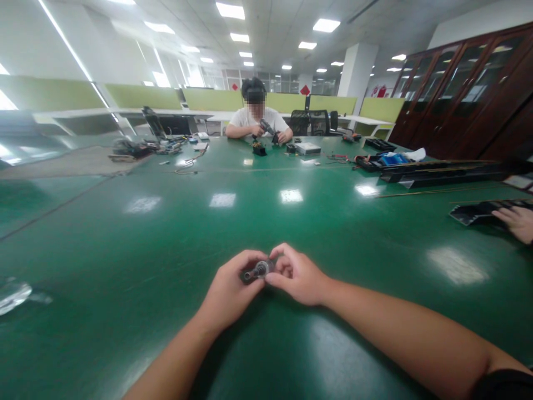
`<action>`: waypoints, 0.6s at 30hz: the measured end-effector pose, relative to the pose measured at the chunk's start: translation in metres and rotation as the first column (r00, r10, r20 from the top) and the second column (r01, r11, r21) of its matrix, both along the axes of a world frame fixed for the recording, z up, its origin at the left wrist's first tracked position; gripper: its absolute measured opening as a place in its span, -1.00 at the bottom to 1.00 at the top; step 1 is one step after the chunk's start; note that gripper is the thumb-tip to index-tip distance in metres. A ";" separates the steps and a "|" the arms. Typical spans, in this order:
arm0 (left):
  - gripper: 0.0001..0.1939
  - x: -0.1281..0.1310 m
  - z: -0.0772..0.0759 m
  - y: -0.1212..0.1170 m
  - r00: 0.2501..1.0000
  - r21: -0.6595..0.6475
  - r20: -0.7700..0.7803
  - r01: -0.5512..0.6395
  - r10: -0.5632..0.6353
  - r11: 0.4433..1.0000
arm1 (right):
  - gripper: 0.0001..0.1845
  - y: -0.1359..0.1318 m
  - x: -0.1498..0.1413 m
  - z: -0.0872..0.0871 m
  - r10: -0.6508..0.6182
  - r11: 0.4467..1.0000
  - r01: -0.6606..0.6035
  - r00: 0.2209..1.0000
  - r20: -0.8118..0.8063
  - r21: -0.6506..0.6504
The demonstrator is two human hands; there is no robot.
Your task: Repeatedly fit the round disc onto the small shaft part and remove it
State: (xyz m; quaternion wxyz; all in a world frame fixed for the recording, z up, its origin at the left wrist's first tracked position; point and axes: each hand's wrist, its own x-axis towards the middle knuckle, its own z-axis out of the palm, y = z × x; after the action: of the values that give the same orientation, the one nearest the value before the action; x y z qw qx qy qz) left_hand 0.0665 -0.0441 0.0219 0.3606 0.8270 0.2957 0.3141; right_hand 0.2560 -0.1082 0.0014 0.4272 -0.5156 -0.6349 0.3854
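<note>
Just above the green table (200, 222), both my hands meet around a small grey, metallic-looking cylindrical part (259, 270) with a thin stem pointing left. My left hand (233, 286) curls its thumb and fingers about the stem side. From the other side, my right hand (297, 275) pinches the wider end between thumb and index finger, its other fingers curled in. The fingers cover some of the part, and its exact kind is too small to make out.
Opposite sits a person (258, 119) holding a drill-like tool (267, 128). Electronic parts (162, 145) lie at the far left. Long black profiles (441, 173) lie on the right, where another person's hand (516, 222) rests on a black piece. Clear plastic (14, 294) is at left.
</note>
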 end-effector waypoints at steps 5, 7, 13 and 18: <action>-0.76 0.000 0.000 0.001 1.000 -0.049 0.019 0.015 -0.014 0.999 | -0.57 0.000 0.000 0.001 -0.001 1.000 0.001 1.000 -0.018 0.000; -0.75 0.001 0.000 0.001 0.998 -0.121 0.047 0.044 -0.038 0.992 | -0.58 0.000 0.000 0.001 0.000 1.000 0.000 1.000 -0.019 -0.002; -0.59 0.002 0.002 0.002 0.981 -0.435 0.161 0.170 -0.109 0.884 | -0.58 -0.001 0.000 0.003 0.002 1.000 -0.002 1.000 -0.014 -0.008; -0.43 0.002 0.001 0.001 0.971 -0.580 0.232 0.191 -0.064 0.792 | -0.55 -0.001 0.000 0.001 0.004 1.000 -0.004 0.999 -0.046 -0.004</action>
State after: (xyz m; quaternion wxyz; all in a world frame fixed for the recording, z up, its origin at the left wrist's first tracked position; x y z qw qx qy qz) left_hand 0.0687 -0.0428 0.0231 0.6512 0.6531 0.2852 0.2609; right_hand 0.2563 -0.1089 0.0027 0.4400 -0.5059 -0.6252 0.3995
